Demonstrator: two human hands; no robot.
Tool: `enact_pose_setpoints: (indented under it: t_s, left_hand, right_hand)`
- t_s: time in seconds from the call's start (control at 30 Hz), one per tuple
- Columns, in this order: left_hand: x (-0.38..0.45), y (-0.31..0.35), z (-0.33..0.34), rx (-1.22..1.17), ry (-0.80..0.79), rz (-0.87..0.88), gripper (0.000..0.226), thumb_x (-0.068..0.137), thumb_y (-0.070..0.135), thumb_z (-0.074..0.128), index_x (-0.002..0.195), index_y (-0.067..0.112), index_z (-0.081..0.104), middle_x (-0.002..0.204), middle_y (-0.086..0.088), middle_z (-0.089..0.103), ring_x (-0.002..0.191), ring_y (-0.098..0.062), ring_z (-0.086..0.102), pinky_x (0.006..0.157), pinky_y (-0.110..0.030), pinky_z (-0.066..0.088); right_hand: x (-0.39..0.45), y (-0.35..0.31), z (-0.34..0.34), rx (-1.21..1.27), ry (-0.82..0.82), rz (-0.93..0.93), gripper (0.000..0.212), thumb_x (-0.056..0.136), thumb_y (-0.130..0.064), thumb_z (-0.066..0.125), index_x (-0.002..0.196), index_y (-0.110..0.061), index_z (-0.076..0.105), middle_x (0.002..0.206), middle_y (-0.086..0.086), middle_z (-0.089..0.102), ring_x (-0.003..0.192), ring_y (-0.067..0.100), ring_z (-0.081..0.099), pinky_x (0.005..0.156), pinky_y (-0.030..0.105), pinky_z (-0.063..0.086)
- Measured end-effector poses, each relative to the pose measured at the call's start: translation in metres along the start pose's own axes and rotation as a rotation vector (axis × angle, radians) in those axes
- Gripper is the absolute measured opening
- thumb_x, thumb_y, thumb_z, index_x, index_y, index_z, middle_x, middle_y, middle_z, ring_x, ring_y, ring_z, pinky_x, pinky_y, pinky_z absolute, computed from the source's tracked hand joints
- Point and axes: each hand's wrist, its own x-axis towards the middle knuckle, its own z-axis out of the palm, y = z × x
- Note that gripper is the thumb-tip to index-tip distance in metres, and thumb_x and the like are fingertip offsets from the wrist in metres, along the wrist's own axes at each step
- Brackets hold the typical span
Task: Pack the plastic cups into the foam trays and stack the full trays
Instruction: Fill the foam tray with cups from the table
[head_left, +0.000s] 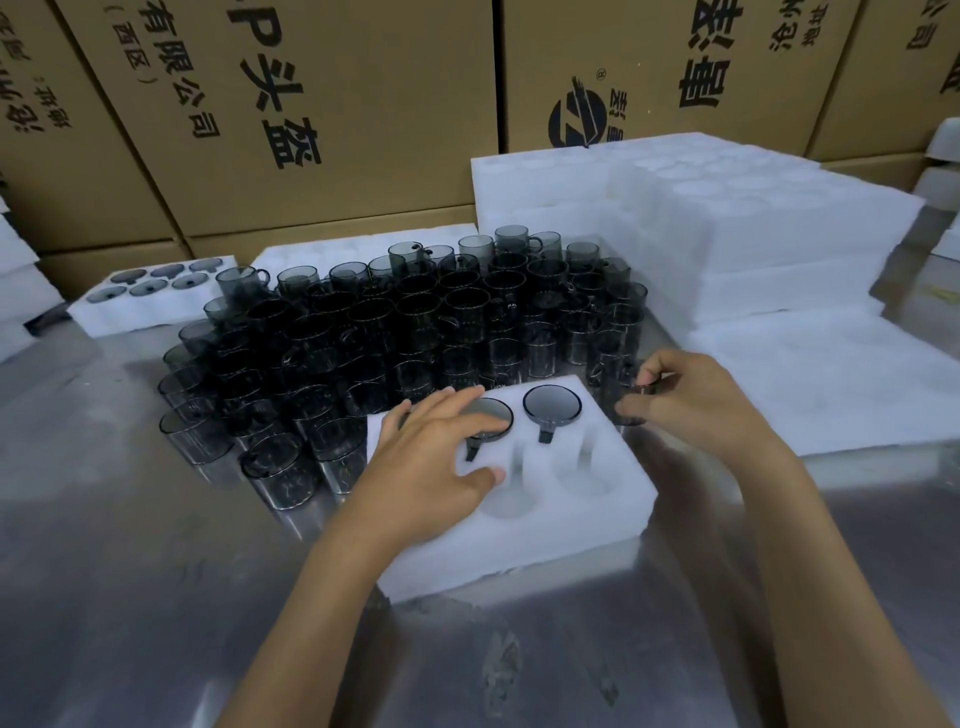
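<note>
We've got the tray (519, 525) on the counter (156, 597), near edge. Two cups sit in its far row – one (488, 418) under our left hand (431, 462), grip spread flat on it, other (551, 402) beside. Right hand (696, 400) pinches a cup (631, 410) at the tray's rt edge. Loose cups (405, 322) crowd behind.

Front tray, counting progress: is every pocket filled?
No: the front tray holds two cups in its far row; near pockets gape.

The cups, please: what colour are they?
Translucent smoky grey cups, seen best in the head view.
</note>
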Motion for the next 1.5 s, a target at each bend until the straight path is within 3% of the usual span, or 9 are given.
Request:
enact_pose_setpoints:
  t_s: [0.3,0.37,0.47,0.57,0.73,0.87,1.3,1.43,1.5]
  left_hand:
    - [-0.001,0.004,-0.001,-0.072,0.079,-0.013,0.036,0.088,0.05,0.066,0.123,0.046,0.057,0.149,0.026,0.038,0.136,0.009,0.022,0.123,-0.038,0.008]
    - [-0.001,0.006,-0.003,-0.185,0.135,-0.015,0.029,0.089,0.048,0.065,0.117,0.044,0.057,0.136,0.03,0.047,0.124,0.013,0.029,0.12,-0.041,0.021]
    - [-0.001,0.009,-0.006,-0.3,0.218,-0.001,0.04,0.089,0.042,0.065,0.127,0.043,0.053,0.129,0.029,0.054,0.132,-0.006,0.042,0.112,-0.042,0.036]
    - [-0.003,0.014,-0.008,-0.398,0.277,0.083,0.054,0.091,0.03,0.069,0.14,0.042,0.047,0.134,0.031,0.054,0.133,0.004,0.044,0.112,-0.031,0.038]
    - [-0.006,0.027,-0.001,-0.504,0.163,0.216,0.06,0.095,0.022,0.066,0.147,0.039,0.042,0.143,0.031,0.048,0.136,0.009,0.039,0.11,-0.011,0.03]
    - [-0.008,0.036,0.008,-0.387,0.072,0.246,0.05,0.095,0.031,0.063,0.141,0.043,0.049,0.137,0.032,0.054,0.131,0.009,0.044,0.111,-0.02,0.038]
    - [-0.008,0.036,0.018,-0.293,0.07,0.149,0.047,0.092,0.054,0.057,0.137,0.041,0.055,0.126,0.025,0.059,0.126,0.007,0.045,0.107,-0.02,0.037]
    - [-0.006,0.037,0.018,-0.314,0.083,0.167,0.036,0.101,0.04,0.051,0.135,0.034,0.06,0.124,0.026,0.061,0.124,0.006,0.046,0.11,-0.028,0.036]
    - [-0.005,0.037,0.019,-0.274,0.098,0.188,0.034,0.102,0.036,0.052,0.134,0.03,0.062,0.126,0.025,0.062,0.126,0.004,0.046,0.112,-0.035,0.035]
  right_hand:
    - [-0.024,-0.04,0.014,0.125,0.158,-0.274,0.04,0.069,-0.019,0.081,0.085,-0.025,0.045,0.085,0.0,0.056,0.07,0.014,0.049,0.064,0.029,0.04]
    - [-0.03,-0.048,0.02,0.226,0.17,-0.352,0.049,0.068,-0.021,0.082,0.097,-0.032,0.044,0.091,-0.007,0.058,0.076,0.012,0.053,0.067,0.026,0.044]
    - [-0.039,-0.055,0.026,0.211,0.184,-0.442,0.076,0.066,-0.025,0.08,0.129,-0.039,0.04,0.112,-0.01,0.053,0.098,0.016,0.055,0.082,0.031,0.049]
    - [-0.051,-0.057,0.033,0.126,0.195,-0.557,0.082,0.07,-0.023,0.082,0.142,-0.032,0.044,0.119,-0.014,0.05,0.11,0.011,0.052,0.092,0.024,0.045]
    - [-0.072,-0.05,0.036,0.089,0.197,-0.639,0.056,0.071,-0.027,0.076,0.125,-0.023,0.063,0.115,-0.009,0.056,0.111,0.011,0.056,0.091,0.024,0.046]
    - [-0.083,-0.028,0.029,0.069,0.155,-0.564,0.052,0.069,-0.03,0.078,0.119,-0.025,0.064,0.106,-0.01,0.056,0.102,0.007,0.055,0.084,0.012,0.038]
    - [-0.088,-0.013,0.028,0.021,0.014,-0.419,0.052,0.069,-0.057,0.066,0.116,-0.034,0.068,0.112,-0.017,0.056,0.116,0.001,0.044,0.095,0.007,0.032]
    - [-0.08,-0.011,0.028,0.294,-0.046,-0.276,0.019,0.09,-0.033,0.069,0.106,-0.04,0.074,0.121,-0.017,0.056,0.124,-0.001,0.041,0.1,0.01,0.03]
    - [-0.079,-0.01,0.031,0.303,-0.035,-0.249,0.027,0.097,-0.017,0.062,0.105,-0.041,0.073,0.125,-0.012,0.057,0.129,0.007,0.042,0.105,0.017,0.034]
